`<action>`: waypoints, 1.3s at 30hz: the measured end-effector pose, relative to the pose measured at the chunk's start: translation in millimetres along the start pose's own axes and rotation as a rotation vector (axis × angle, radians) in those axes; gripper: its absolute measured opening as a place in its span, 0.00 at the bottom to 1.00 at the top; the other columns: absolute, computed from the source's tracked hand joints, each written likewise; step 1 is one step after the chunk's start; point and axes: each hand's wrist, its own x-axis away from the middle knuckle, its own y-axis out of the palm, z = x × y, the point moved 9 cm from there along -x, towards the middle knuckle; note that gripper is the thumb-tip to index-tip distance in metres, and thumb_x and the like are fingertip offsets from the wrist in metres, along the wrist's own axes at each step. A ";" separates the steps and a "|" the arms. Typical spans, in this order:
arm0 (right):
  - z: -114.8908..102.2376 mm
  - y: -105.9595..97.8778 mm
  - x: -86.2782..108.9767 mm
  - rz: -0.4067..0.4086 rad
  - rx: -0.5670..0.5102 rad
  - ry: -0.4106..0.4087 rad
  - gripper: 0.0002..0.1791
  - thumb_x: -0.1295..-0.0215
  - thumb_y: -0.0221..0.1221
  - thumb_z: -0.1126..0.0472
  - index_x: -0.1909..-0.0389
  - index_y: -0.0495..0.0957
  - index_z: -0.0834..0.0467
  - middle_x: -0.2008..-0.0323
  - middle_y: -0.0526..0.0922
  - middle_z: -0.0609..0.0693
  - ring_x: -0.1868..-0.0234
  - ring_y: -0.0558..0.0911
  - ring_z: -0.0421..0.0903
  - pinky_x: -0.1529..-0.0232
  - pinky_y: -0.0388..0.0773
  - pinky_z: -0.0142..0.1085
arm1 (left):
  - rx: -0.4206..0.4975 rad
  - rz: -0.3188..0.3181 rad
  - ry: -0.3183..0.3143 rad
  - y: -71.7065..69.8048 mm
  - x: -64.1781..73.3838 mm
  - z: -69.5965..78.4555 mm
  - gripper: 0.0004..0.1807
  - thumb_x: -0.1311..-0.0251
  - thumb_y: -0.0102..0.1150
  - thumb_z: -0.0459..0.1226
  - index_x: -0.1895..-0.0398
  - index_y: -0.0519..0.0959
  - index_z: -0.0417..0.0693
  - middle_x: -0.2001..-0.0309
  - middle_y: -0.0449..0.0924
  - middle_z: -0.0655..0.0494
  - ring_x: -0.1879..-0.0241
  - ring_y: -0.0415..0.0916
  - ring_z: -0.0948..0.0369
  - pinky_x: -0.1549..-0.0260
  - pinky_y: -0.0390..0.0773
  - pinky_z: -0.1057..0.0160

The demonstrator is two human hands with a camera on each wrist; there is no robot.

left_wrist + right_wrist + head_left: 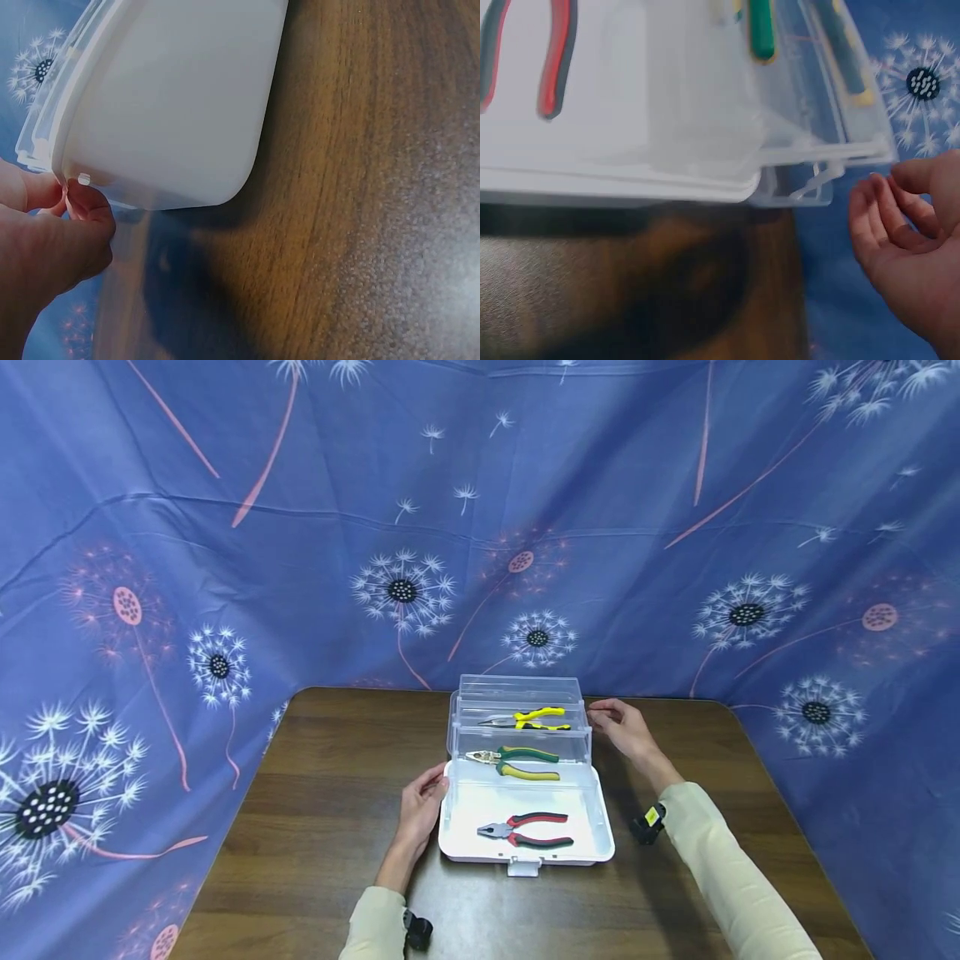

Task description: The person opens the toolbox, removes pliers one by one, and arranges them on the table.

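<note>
A white plastic toolbox [459, 827] stands unfolded on the table, its clear tiered trays [517, 687] raised at the back. Red-and-black pliers [525, 831] lie in the white base. Green-and-yellow pliers [517, 762] rest in the lower tray, yellow-and-black long-nose pliers [528, 720] in the one above. At the box's left side, my left hand [422, 806] pinches the rim between thumb and fingers, as the left wrist view shows. My right hand [626, 733], fingers loosely bent and holding nothing, hovers just off the upper tray's right corner [881, 150].
The brown wooden table [337, 827] extends on both sides of the box. A blue dandelion-print cloth [300, 593] hangs close behind the table's back edge and along its sides. A latch [523, 867] juts from the box's front.
</note>
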 end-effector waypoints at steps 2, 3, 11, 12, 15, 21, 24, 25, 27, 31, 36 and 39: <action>-9.6 1.1 -2.6 0.010 0.002 -0.031 0.19 0.22 0.56 0.63 0.39 0.73 0.73 0.46 0.81 0.70 0.52 0.84 0.47 0.49 0.82 0.35 | -0.008 0.006 -0.009 -2.7 0.4 -0.3 0.20 0.28 0.57 0.29 0.37 0.76 0.28 0.45 0.78 0.35 0.55 0.77 0.60 0.60 0.77 0.72; -15.3 2.1 -3.3 0.016 0.007 -0.049 0.19 0.22 0.56 0.63 0.40 0.74 0.72 0.47 0.81 0.69 0.52 0.84 0.48 0.50 0.82 0.33 | -0.010 0.008 -0.013 -3.7 0.0 -1.0 0.20 0.28 0.57 0.29 0.37 0.76 0.29 0.45 0.78 0.35 0.55 0.77 0.60 0.60 0.77 0.72; -56.0 25.0 -10.7 -0.022 0.065 -0.180 0.15 0.24 0.59 0.61 0.43 0.79 0.66 0.48 0.83 0.63 0.48 0.81 0.56 0.48 0.76 0.36 | 0.002 0.010 -0.021 -6.5 1.3 -2.5 0.19 0.27 0.56 0.29 0.37 0.76 0.29 0.44 0.78 0.35 0.54 0.78 0.58 0.59 0.77 0.72; -59.8 29.6 -10.9 -0.037 0.070 -0.189 0.15 0.24 0.59 0.61 0.43 0.79 0.65 0.48 0.83 0.63 0.48 0.81 0.56 0.46 0.76 0.38 | 0.000 0.009 -0.023 -6.6 1.6 -2.9 0.19 0.27 0.56 0.29 0.37 0.76 0.29 0.44 0.78 0.35 0.54 0.78 0.58 0.58 0.77 0.72; -69.0 44.3 -11.3 -0.082 0.097 -0.207 0.14 0.25 0.60 0.62 0.44 0.79 0.64 0.49 0.83 0.62 0.48 0.81 0.57 0.44 0.77 0.47 | 0.002 0.005 -0.020 -5.8 1.1 -3.8 0.19 0.27 0.56 0.29 0.37 0.76 0.28 0.44 0.78 0.35 0.54 0.77 0.59 0.58 0.76 0.72; -78.6 71.6 -11.0 -0.169 0.192 -0.255 0.15 0.26 0.61 0.65 0.44 0.79 0.67 0.51 0.84 0.60 0.50 0.82 0.56 0.43 0.77 0.52 | 0.000 -0.001 -0.025 -3.2 1.1 -3.9 0.20 0.26 0.55 0.30 0.36 0.75 0.27 0.44 0.78 0.35 0.54 0.76 0.60 0.58 0.76 0.72; -82.2 82.0 -9.9 -0.222 0.222 -0.290 0.15 0.27 0.61 0.66 0.43 0.79 0.69 0.49 0.83 0.63 0.49 0.82 0.57 0.43 0.77 0.53 | -0.003 -0.006 -0.030 -2.0 1.0 -4.3 0.20 0.26 0.55 0.30 0.36 0.74 0.27 0.43 0.77 0.35 0.53 0.77 0.59 0.58 0.76 0.71; -82.7 85.5 -9.6 -0.242 0.234 -0.304 0.16 0.27 0.62 0.66 0.43 0.79 0.69 0.48 0.83 0.64 0.49 0.82 0.57 0.43 0.77 0.53 | -0.004 -0.005 -0.033 -2.0 1.4 -3.9 0.20 0.26 0.55 0.30 0.36 0.74 0.28 0.43 0.77 0.35 0.52 0.77 0.58 0.58 0.76 0.71; -83.2 93.1 -8.6 -0.287 0.268 -0.335 0.17 0.27 0.62 0.66 0.43 0.79 0.70 0.47 0.83 0.64 0.48 0.82 0.58 0.43 0.77 0.53 | -0.004 -0.007 -0.030 -1.9 1.5 -3.6 0.20 0.26 0.55 0.31 0.36 0.75 0.28 0.43 0.77 0.35 0.52 0.77 0.58 0.58 0.76 0.72; -86.5 107.1 -5.0 -0.374 0.396 -0.371 0.19 0.27 0.62 0.63 0.41 0.79 0.69 0.45 0.84 0.62 0.46 0.81 0.59 0.38 0.72 0.55 | -0.026 -0.005 -0.030 -0.7 3.6 2.9 0.20 0.26 0.54 0.30 0.36 0.74 0.27 0.43 0.77 0.34 0.50 0.77 0.55 0.57 0.76 0.72; -91.4 115.7 -6.8 -0.418 0.559 -0.365 0.19 0.27 0.62 0.60 0.41 0.81 0.65 0.45 0.85 0.59 0.43 0.78 0.59 0.32 0.62 0.60 | -0.038 0.011 -0.042 -1.1 0.2 -2.4 0.20 0.26 0.55 0.31 0.35 0.76 0.30 0.42 0.78 0.37 0.50 0.76 0.56 0.57 0.75 0.72; -94.9 119.5 -7.0 -0.436 0.610 -0.377 0.19 0.28 0.63 0.61 0.41 0.82 0.66 0.46 0.85 0.59 0.44 0.79 0.58 0.32 0.63 0.59 | -0.048 0.012 -0.048 0.2 2.2 1.8 0.19 0.26 0.54 0.30 0.36 0.75 0.29 0.43 0.78 0.35 0.50 0.76 0.56 0.58 0.75 0.72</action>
